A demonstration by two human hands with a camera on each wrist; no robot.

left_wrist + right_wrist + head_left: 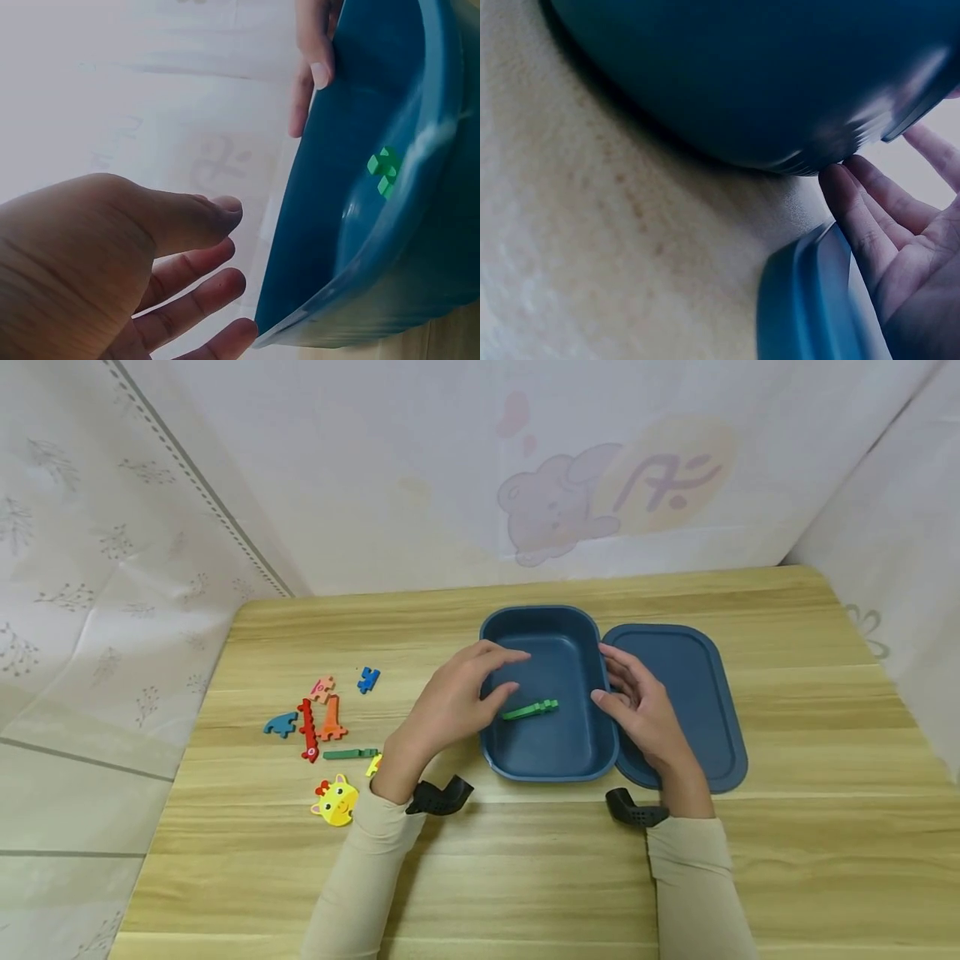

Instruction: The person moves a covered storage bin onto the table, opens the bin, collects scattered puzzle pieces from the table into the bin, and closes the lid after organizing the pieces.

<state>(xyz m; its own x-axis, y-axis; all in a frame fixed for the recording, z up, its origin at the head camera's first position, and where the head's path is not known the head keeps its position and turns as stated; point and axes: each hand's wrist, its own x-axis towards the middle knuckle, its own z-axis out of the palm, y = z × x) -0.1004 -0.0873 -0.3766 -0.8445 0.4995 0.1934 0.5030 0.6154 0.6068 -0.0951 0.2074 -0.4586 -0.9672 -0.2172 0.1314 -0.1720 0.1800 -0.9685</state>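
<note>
A deep blue plastic box (pixel 550 760) stands on the table with a green puzzle piece (pixel 531 710) lying on its floor. My left hand (pixel 457 693) hovers over the box's left rim, thumb and fingers apart, nothing between them. In the left wrist view the same hand (pixel 172 262) shows its thumb spread over loosely bent fingers. At the right rim, my right hand (pixel 637 706) holds the box's wall, thumb at the inner side and fingers outside. From the right wrist view, fingertips (pixel 840 191) meet the box's outer side.
A blue lid (pixel 697 693) lies right of the box, partly under my right hand. Left of the box are several puzzle pieces: red (pixel 308 731), orange (pixel 332 720), teal (pixel 281 724), blue (pixel 367 680), green (pixel 348 754), and a yellow animal head (pixel 335 800).
</note>
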